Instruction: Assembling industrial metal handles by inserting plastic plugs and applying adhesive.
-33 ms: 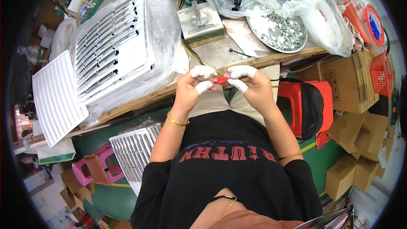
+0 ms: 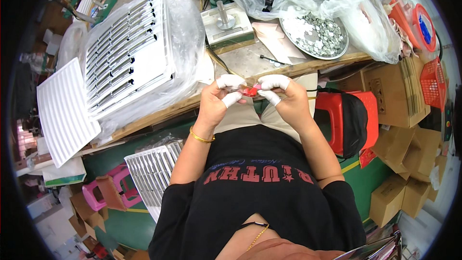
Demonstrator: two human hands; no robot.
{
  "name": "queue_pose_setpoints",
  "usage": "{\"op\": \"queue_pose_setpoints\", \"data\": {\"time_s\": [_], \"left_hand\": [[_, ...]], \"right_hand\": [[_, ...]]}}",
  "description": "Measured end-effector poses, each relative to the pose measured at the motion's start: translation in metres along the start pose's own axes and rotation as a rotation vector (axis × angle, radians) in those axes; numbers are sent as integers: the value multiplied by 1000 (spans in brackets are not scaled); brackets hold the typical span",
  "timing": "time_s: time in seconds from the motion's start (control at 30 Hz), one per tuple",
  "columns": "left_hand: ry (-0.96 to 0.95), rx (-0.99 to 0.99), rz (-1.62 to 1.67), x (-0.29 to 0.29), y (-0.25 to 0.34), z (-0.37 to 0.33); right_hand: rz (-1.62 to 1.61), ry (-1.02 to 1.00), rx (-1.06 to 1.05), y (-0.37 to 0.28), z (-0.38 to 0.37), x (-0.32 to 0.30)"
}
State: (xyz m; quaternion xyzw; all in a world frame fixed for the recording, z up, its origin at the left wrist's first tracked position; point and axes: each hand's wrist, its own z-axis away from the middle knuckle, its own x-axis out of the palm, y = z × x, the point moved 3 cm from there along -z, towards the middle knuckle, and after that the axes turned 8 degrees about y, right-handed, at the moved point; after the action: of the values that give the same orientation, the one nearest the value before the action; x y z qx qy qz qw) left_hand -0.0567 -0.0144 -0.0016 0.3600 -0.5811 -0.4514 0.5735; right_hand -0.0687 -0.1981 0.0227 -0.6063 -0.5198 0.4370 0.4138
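A small red piece point(image 2: 250, 91) with a glossy surface is held up between my two hands, in front of the bench edge. My left hand point(image 2: 215, 99), white covers on its thumb and fingertips, pinches the piece's left end. At the right end, my right hand point(image 2: 288, 97) closes thumb and finger on it, with similar white covers. A bit of pink shows by the right fingertips. The piece is too small for me to tell its kind. Just beyond my hands, a thin black-tipped rod point(image 2: 273, 60) lies on the bench.
At the left, a white tray point(image 2: 166, 62) bears rows of shiny metal tubes, beside a ribbed white sheet point(image 2: 67, 110). A metal fixture point(image 2: 224, 21) stands behind my hands. Right of it is a round pan point(image 2: 344, 48) of small silvery pieces. A red stool point(image 2: 327, 115) and cardboard boxes point(image 2: 392, 89) stand rightward.
The red piece between my fingertips has tilted very slightly. Both hands stay where they were, and nothing else visibly differs.
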Motion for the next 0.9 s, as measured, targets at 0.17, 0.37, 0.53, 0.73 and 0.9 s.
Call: {"op": "queue_pose_setpoints", "data": {"time_s": [0.17, 0.37, 0.53, 0.73, 0.9], "left_hand": [[-93, 297, -281, 0, 6, 2], [-105, -27, -10, 10, 11, 5], [-146, 183, -85, 13, 20, 7], [-169, 589, -345, 40, 71, 25], [-625, 723, -61, 64, 127, 49]], "right_hand": [[42, -69, 23, -13, 5, -3], [221, 34, -349, -23, 7, -10], [268, 24, -507, -41, 9, -7], [141, 0, -670, -80, 11, -23], [-25, -341, -1076, -142, 19, -48]]}}
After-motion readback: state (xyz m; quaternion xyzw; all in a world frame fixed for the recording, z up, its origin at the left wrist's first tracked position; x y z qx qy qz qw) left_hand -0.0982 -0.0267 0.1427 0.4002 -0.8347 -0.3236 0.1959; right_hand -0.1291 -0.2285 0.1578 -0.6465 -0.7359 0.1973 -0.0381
